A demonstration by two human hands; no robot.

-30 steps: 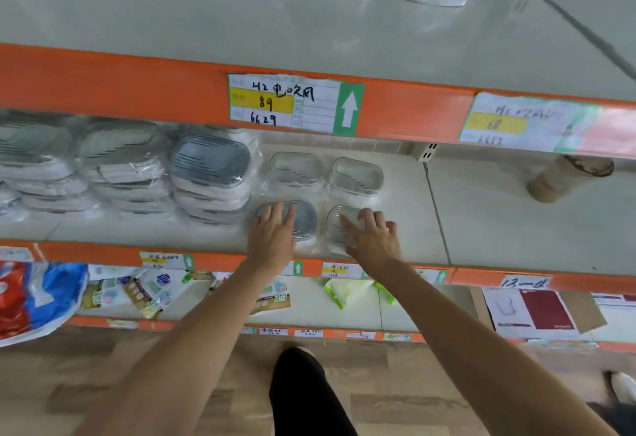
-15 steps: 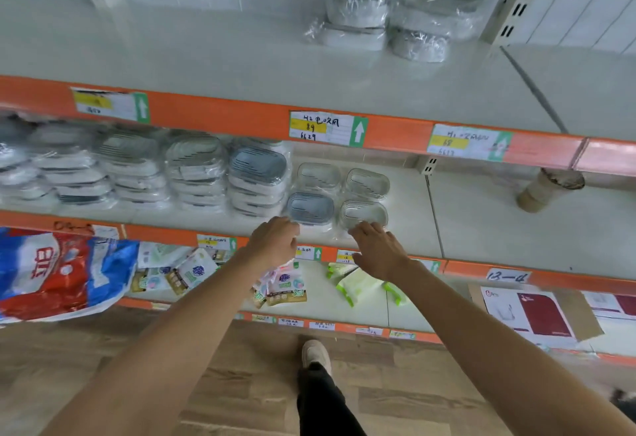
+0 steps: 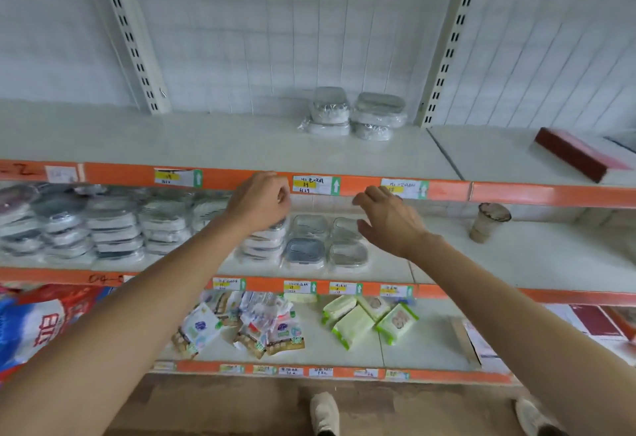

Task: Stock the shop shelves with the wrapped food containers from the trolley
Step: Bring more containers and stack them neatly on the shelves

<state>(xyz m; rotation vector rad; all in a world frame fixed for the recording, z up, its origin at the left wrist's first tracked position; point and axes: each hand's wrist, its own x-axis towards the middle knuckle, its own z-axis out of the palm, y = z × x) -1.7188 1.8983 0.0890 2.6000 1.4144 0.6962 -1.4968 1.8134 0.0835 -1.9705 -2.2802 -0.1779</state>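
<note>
Both hands are raised in front of the middle shelf (image 3: 516, 256), and nothing is held in either. The left hand (image 3: 260, 203) is seen with its fingers loosely curled, just under the orange edge strip (image 3: 550, 194) of the upper shelf; whether that strip is touched cannot be told. The right hand (image 3: 389, 218) is spread, fingers apart, in the air before the same shelf opening.

Behind the hands, four small wrapped containers (image 3: 325, 246) are set two by two on the middle shelf. To their left, taller stacks of wrapped food containers (image 3: 113, 229) are lined along the shelf, some partly hidden by the left forearm. A further small group of wrapped containers (image 3: 358, 115) is stood at the back of the upper shelf. The trolley is not in view.

Farther out, a paper cup (image 3: 488, 222) is left on the right of the middle shelf, a red box (image 3: 574, 153) on the upper shelf, and snack packets (image 3: 254, 329) on the lower shelf.

It is judged that the chief risk lies in the slippery film: the tall stacks could be nudged by the left forearm and toppled forward. The price labels (image 3: 315, 185) could also be scraped loose by knuckles passed close under the strip.
</note>
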